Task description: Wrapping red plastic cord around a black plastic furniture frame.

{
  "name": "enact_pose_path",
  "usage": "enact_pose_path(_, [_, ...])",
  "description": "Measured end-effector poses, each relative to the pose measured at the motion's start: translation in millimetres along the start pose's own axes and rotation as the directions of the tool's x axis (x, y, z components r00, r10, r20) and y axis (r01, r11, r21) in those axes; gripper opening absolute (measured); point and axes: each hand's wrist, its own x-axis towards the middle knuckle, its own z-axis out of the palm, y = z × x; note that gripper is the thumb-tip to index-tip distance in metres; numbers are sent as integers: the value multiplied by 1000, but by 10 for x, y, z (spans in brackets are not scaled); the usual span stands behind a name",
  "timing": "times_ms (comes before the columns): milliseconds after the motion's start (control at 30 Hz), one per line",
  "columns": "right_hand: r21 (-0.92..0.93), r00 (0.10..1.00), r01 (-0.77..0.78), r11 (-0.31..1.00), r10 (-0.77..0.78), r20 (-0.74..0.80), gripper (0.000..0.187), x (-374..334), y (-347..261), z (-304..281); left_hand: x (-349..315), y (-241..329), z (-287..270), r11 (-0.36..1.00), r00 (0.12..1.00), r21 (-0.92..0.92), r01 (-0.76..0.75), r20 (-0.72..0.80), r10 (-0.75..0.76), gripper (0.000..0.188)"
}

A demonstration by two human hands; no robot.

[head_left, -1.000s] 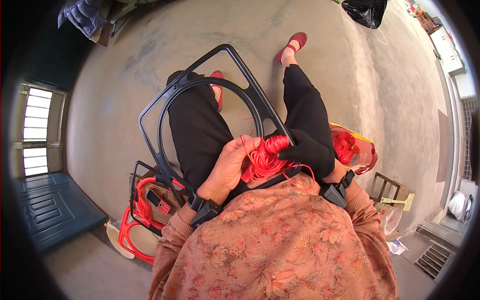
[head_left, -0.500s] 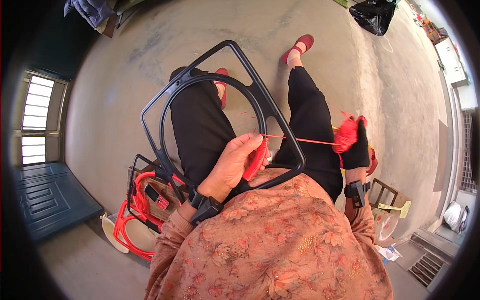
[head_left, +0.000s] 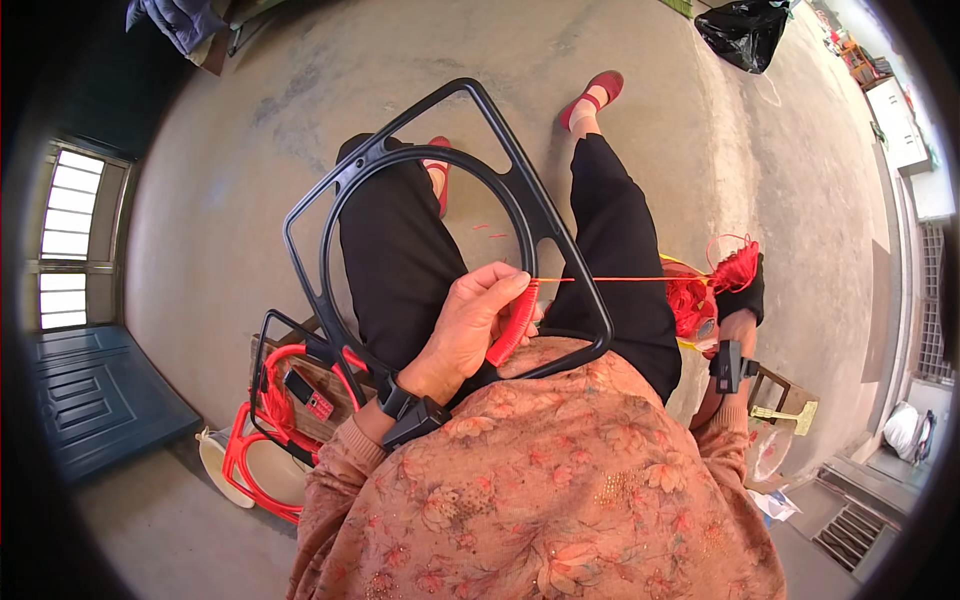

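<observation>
A black frame (head_left: 548,205) with a round ring inside an angular outline lies across my lap. My left hand (head_left: 468,320) pinches the ring's right side, thumb on the top end of a tight red cord wrapping (head_left: 514,325) that covers a short curved stretch. From there a taut red strand (head_left: 610,279) runs right, nearly level. It leads to a bundle of red cord (head_left: 736,268) at my right hand (head_left: 743,296), which wears a black glove and is closed round the bundle. The bundle partly hides its fingers.
Beside my right leg sits a red and yellow bag (head_left: 690,308) with red cord inside. At my left, a wooden stool (head_left: 335,425) bears a red phone (head_left: 308,394) and a black frame; a red frame (head_left: 238,470) leans by it. Red scraps (head_left: 483,227) lie on the floor.
My right hand has moved right and slightly down with the bundle, lengthening the strand and uncovering the bag. My left hand keeps its pinch on the ring.
</observation>
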Motion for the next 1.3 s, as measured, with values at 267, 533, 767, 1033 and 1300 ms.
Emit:
enact_pose_path(267, [-270, 996, 78, 960, -62, 68, 33, 49, -447, -128, -13, 95, -27, 993, 999, -113, -35, 32, 39, 14])
enact_pose_path(533, [-788, 757, 601, 134, -410, 508, 29, -117, -690, 1848, 30, 46, 17, 998, 999, 63, 0, 33, -2, 15])
enact_pose_path(767, [-288, 862, 214, 933, -42, 506, 34, -255, -235, 2938, 42, 13, 47, 993, 984, -6, 116, 135, -114, 19])
enact_pose_path(1033, [135, 322, -879, 458, 362, 875, 45, -553, -610, 3051, 22, -113, 64, 982, 989, -181, -56, -145, 30, 22])
enact_pose_path(1300, [-301, 588, -401, 866, 494, 640, 43, -640, -688, 2792, 52, -108, -85, 990, 987, -28, -139, 76, 141, 20])
